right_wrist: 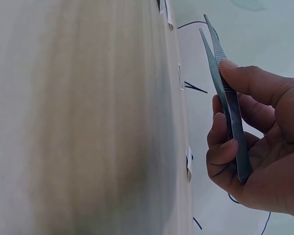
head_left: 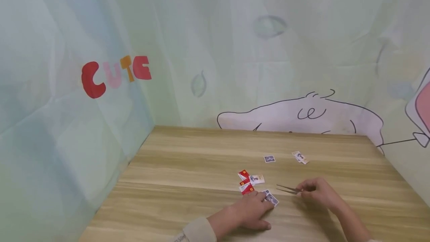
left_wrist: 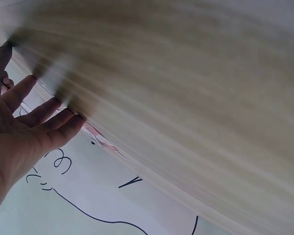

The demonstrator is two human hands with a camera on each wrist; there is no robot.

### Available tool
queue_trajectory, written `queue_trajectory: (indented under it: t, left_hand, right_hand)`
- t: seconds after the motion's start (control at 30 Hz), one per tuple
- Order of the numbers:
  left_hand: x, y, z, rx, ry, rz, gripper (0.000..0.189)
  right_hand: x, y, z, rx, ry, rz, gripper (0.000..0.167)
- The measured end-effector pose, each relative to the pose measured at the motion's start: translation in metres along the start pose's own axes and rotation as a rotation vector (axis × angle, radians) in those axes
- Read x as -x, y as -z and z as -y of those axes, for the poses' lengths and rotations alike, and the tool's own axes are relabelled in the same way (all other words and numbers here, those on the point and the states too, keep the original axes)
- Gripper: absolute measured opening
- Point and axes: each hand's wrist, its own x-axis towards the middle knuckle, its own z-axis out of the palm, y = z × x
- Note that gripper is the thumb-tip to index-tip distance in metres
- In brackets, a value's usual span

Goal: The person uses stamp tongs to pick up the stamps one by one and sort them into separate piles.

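My left hand (head_left: 250, 210) rests on the table with its fingers spread, the fingertips touching or right beside some dark-pictured stamps (head_left: 271, 199) with white borders. Just beyond it lie overlapping red-and-white stamps (head_left: 246, 188) with yellow emblems, and a pale stamp (head_left: 257, 179) partly over them. The left wrist view shows the left hand's fingertips (left_wrist: 71, 129) pressed to the tabletop. My right hand (head_left: 319, 193) holds a pair of metal tweezers (head_left: 287, 189) above the table, tips pointing left. In the right wrist view the tweezers' (right_wrist: 228, 93) tips stand slightly apart, with nothing between them.
Farther back on the wooden table (head_left: 188, 160) lie a single dark stamp (head_left: 269, 159) and a pair of overlapping pale stamps (head_left: 300, 157). A printed cloth backdrop (head_left: 215, 66) with cartoon drawings and letters rises along the table's back and sides.
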Motion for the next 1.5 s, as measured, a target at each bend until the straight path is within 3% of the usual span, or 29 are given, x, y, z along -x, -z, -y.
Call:
queue_trajectory:
  t: [0.37,0.83,1.17,1.5]
  left_hand:
    - [0.001,0.000,0.000,-0.001,0.007,-0.003,0.060]
    - [0.002,0.002,0.001,0.018,0.013,0.001,0.061]
    - [0.003,0.001,0.001,0.010,0.014,-0.007,0.063]
    - [0.004,0.002,-0.001,0.011,0.020,0.003,0.063]
  right_hand:
    - [0.009,-0.001,-0.005,0.029,-0.008,0.071,0.023]
    - [0.014,-0.002,-0.013,-0.096,0.045,0.195,0.019]
    - [0.015,-0.003,-0.013,-0.118,0.048,0.230,0.019]
    - [0.012,-0.006,-0.009,-0.066,0.008,0.212,0.019]
